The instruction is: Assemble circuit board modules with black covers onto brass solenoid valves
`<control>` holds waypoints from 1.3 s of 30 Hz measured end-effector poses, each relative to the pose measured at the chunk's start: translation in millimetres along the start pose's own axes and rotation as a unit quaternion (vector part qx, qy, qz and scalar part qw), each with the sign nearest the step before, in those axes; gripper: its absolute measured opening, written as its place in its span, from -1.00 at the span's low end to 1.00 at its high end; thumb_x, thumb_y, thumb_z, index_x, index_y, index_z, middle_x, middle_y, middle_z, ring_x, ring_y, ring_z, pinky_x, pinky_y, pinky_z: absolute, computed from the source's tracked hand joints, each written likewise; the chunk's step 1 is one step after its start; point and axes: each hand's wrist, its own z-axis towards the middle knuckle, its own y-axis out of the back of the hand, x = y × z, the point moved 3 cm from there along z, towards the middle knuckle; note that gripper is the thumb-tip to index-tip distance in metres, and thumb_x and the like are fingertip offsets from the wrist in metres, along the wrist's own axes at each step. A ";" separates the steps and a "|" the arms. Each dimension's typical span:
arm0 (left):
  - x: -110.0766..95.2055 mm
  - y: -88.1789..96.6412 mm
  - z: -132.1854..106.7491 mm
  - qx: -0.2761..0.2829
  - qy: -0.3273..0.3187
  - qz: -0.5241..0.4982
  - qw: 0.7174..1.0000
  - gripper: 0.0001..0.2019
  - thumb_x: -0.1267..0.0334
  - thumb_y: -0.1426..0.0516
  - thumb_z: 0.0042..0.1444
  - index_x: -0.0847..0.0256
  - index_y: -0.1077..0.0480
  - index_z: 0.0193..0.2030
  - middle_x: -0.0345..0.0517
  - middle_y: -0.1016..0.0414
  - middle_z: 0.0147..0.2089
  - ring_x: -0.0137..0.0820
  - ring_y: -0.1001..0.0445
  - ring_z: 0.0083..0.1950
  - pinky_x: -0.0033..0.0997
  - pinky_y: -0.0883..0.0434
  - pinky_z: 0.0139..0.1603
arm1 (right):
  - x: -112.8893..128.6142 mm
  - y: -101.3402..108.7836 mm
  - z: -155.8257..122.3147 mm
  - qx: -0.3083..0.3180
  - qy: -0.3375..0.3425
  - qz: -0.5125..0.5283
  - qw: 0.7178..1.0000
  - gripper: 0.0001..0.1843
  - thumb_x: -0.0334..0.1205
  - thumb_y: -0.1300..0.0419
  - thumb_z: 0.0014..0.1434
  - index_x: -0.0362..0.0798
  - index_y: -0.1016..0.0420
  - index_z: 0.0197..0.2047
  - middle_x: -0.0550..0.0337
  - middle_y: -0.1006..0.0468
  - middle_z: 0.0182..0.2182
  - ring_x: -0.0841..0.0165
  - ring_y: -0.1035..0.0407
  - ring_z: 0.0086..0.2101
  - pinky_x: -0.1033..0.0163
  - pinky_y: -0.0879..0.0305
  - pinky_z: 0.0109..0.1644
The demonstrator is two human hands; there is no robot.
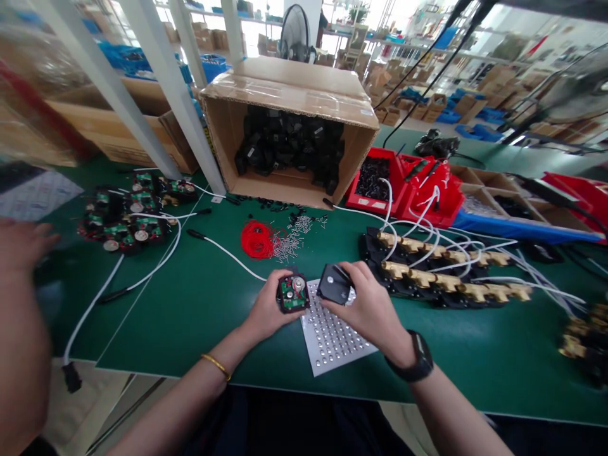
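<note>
Small black plastic housing with green circuit board (293,294), pinched in the left hand (266,314), fingers closed on its rim, over the dimpled metal plate (332,341); right hand (373,308) clasps a black plastic cover (334,284). Looks light and stiff; the exposed board seems fragile, so grip the edges.

1. The head camera sits above the near edge of the green worktop (190,316), facing forward and down.
2. It is close: the left hand (267,311) and right hand (371,311) lie just below centre, forearms entering from the bottom edge.
3. The wide view reaches the cardboard box (289,85) and shelving (494,76) beyond.
</note>
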 end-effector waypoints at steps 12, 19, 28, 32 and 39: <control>1.4 -1.0 -1.8 -0.031 -0.018 0.023 0.999 -0.35 0.27 -0.32 -0.19 0.18 -0.10 0.03 -0.07 -0.24 0.01 -0.28 -0.30 0.02 -0.28 -0.29 0.04 | 8.8 -32.6 -33.1 -0.173 -0.168 0.552 0.798 -0.52 0.02 0.12 0.27 -0.06 -0.42 -0.48 0.17 -0.44 -0.51 0.40 -0.36 -0.46 0.27 -0.34 -0.36; 1.0 -1.0 -1.2 -0.048 -0.039 0.030 0.998 -0.39 0.18 -0.30 -0.16 0.17 -0.12 0.02 -0.04 -0.27 -0.02 -0.25 -0.33 0.00 -0.25 -0.32 0.01 | 22.0 -58.3 -34.8 -0.154 -0.198 0.569 0.783 -0.78 -0.16 -0.31 -0.02 -0.08 -0.43 -0.33 0.10 -0.61 -0.39 0.27 -0.51 -0.36 0.22 -0.48 -0.30; 2.7 -1.5 -1.2 -0.048 -0.032 0.017 0.998 -0.39 0.16 -0.29 -0.17 0.19 -0.13 0.01 -0.01 -0.28 -0.03 -0.23 -0.35 -0.02 -0.24 -0.33 -0.01 | 26.7 -68.5 -34.6 -0.165 -0.187 0.499 0.830 -0.84 -0.19 -0.30 0.00 -0.08 -0.44 -0.37 0.14 -0.59 -0.41 0.30 -0.50 -0.37 0.23 -0.47 -0.28; 2.7 -1.7 -1.4 -0.050 -0.037 0.018 0.998 -0.39 0.14 -0.29 -0.15 0.19 -0.12 0.02 -0.01 -0.28 -0.03 -0.24 -0.35 -0.02 -0.25 -0.33 -0.01 | 26.3 -69.9 -35.9 -0.178 -0.161 0.460 0.855 -0.87 -0.21 -0.28 0.02 -0.08 -0.47 -0.37 0.14 -0.57 -0.42 0.31 -0.49 -0.39 0.24 -0.46 -0.32; 1.5 -2.0 -1.7 -0.054 -0.038 0.029 0.997 -0.40 0.17 -0.29 -0.16 0.20 -0.14 0.01 -0.01 -0.29 -0.03 -0.25 -0.36 -0.02 -0.25 -0.35 -0.03 | 28.2 -67.0 -37.5 -0.196 -0.132 0.403 0.884 -0.91 -0.24 -0.26 0.05 -0.07 -0.48 -0.35 0.16 -0.55 -0.44 0.34 -0.47 -0.41 0.25 -0.43 -0.33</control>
